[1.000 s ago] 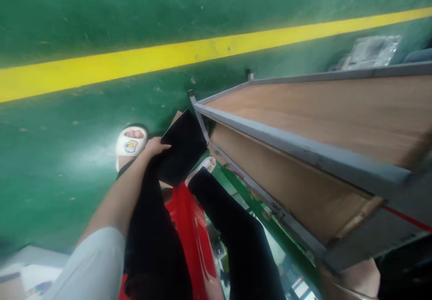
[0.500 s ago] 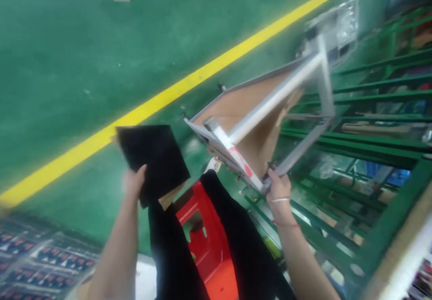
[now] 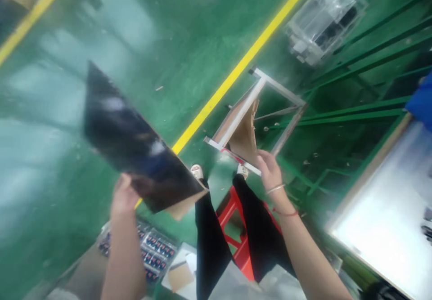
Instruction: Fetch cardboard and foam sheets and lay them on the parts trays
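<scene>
A large dark glossy panel (image 3: 135, 142) with a brown edge tilts over the floor at the left. My left hand (image 3: 124, 196) grips its lower left edge. On the right, my right hand (image 3: 269, 169) holds the near corner of a white metal frame (image 3: 245, 106), its fingers closed on it. Brown cardboard (image 3: 245, 138) sits inside the frame. A red mark shows on the frame's near bar. The picture is blurred by motion, and the panel hides part of my left fingers.
A red plastic stool (image 3: 238, 241) stands between my legs. Trays of small parts (image 3: 155, 250) lie at the lower left. Green racks (image 3: 354, 115) and a white-topped table (image 3: 388, 201) are on the right. A clear plastic-wrapped box (image 3: 324, 21) sits beyond the frame.
The dark panel has been lifted and turned, showing more of its face. The white frame appears lower and more upright. My view has shifted, bringing the table into sight.
</scene>
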Tool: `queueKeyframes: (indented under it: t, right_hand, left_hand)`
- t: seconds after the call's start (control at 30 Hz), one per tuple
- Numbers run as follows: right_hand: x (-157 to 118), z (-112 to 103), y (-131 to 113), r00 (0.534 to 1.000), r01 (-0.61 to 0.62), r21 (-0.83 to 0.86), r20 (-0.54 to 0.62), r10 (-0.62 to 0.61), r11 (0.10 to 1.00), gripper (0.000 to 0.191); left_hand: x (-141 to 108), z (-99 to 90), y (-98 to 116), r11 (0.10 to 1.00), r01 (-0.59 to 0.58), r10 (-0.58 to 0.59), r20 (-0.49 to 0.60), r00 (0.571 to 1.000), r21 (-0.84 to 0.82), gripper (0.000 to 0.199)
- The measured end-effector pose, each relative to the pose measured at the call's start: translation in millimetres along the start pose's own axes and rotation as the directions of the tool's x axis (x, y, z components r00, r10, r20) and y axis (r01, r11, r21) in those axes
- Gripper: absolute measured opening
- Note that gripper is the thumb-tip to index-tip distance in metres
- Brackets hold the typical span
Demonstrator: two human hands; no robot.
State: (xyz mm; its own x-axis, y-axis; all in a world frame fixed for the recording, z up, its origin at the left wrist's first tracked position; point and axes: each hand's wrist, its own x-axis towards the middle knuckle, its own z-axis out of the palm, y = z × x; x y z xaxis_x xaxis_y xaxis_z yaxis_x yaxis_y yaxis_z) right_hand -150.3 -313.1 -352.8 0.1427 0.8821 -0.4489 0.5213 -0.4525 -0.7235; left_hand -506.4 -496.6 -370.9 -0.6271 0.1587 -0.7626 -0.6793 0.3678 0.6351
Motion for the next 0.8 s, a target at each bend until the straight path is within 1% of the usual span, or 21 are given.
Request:
queueKeyframes:
  t: [0.03, 0.07, 0.1, 0.13, 0.17, 0.2, 0.23, 0.27, 0.33, 0.4, 0.47, 0.5, 0.57, 0.6, 0.67, 0.73, 0.8]
  right_hand:
    - [-11, 2, -19, 0.990, 0.010, 0.079, 0.142, -0.022, 0.997, 0.065]
    - [-20, 4, -39, 0.935, 0.002, 0.206, 0.346, -0.074, 0.979, 0.066]
    - [-28, 4, -57, 0.854, -0.016, 0.324, 0.496, -0.155, 0.946, 0.068]
    - [-34, 3, -73, 0.776, -0.028, 0.408, 0.584, -0.237, 0.913, 0.070]
    - [-37, 1, -86, 0.720, -0.026, 0.460, 0.625, -0.303, 0.888, 0.071]
    - [-39, -2, -96, 0.704, -0.013, 0.488, 0.624, -0.338, 0.873, 0.069]
    - [-39, -6, -102, 0.712, -0.006, 0.505, 0.608, -0.351, 0.863, 0.066]
    - [-38, -11, -105, 0.736, -0.011, 0.520, 0.582, -0.345, 0.854, 0.062]
    - [-36, -21, -104, 0.797, -0.051, 0.557, 0.523, -0.303, 0.829, 0.056]
    - [-35, -30, -97, 0.851, -0.086, 0.592, 0.462, -0.250, 0.801, 0.053]
    - [-35, -36, -88, 0.913, -0.100, 0.603, 0.372, -0.168, 0.792, 0.050]
    - [-36, -39, -83, 0.938, -0.102, 0.605, 0.324, -0.127, 0.790, 0.049]
    - [-35, -44, -70, 0.972, -0.090, 0.604, 0.226, -0.062, 0.792, 0.048]
    - [-33, -46, -64, 0.986, -0.066, 0.592, 0.164, -0.041, 0.803, 0.047]
    - [-26, -53, -50, 1.000, 0.015, 0.552, -0.003, -0.016, 0.834, 0.047]
    - [-15, -62, -38, 0.982, 0.091, 0.533, -0.189, 0.014, 0.841, 0.047]
    - [1, -71, -27, 0.944, 0.114, 0.602, -0.314, 0.102, 0.791, 0.047]
  left_hand:
    - [-6, 13.6, 2, 0.999, 0.036, -0.036, 0.010, 0.999, 0.027, 0.030]
    - [-11, 30.8, 1, 0.996, 0.068, -0.070, 0.036, 0.997, 0.056, 0.032]
    - [-16, 50.7, -3, 0.992, 0.091, -0.096, 0.064, 0.993, 0.082, 0.034]
    - [-21, 72.2, -8, 0.988, 0.110, -0.120, 0.094, 0.988, 0.110, 0.037]
    - [-25, 94.1, -14, 0.982, 0.125, -0.143, 0.132, 0.981, 0.140, 0.041]
    - [-30, 115.0, -20, 0.976, 0.134, -0.163, 0.170, 0.972, 0.170, 0.045]
    - [-34, 134.1, -25, 0.970, 0.135, -0.175, 0.200, 0.964, 0.202, 0.050]
    - [-38, 150.6, -30, 0.964, 0.125, -0.177, 0.217, 0.960, 0.233, 0.053]
    - [-42, 175.6, -35, 0.951, 0.081, -0.149, 0.213, 0.966, 0.299, 0.055]
    - [-43, 192.0, -37, 0.928, 0.023, -0.096, 0.180, 0.979, 0.371, 0.054]
    - [-42, 203.9, -37, 0.894, -0.042, -0.030, 0.152, 0.988, 0.446, 0.053]
    - [-41, 209.0, -36, 0.873, -0.078, 0.010, 0.142, 0.990, 0.480, 0.053]
    - [-38, 217.7, -33, 0.828, -0.153, 0.100, 0.127, 0.987, 0.539, 0.053]
    - [-37, 220.7, -29, 0.805, -0.184, 0.142, 0.118, 0.983, 0.563, 0.052]
    - [-33, 222.7, -19, 0.767, -0.221, 0.212, 0.087, 0.973, 0.602, 0.052]
    - [-28, 218.5, -5, 0.740, -0.234, 0.274, 0.035, 0.961, 0.631, 0.053]
    - [-23, 209.3, 7, 0.718, -0.243, 0.338, -0.021, 0.941, 0.652, 0.053]
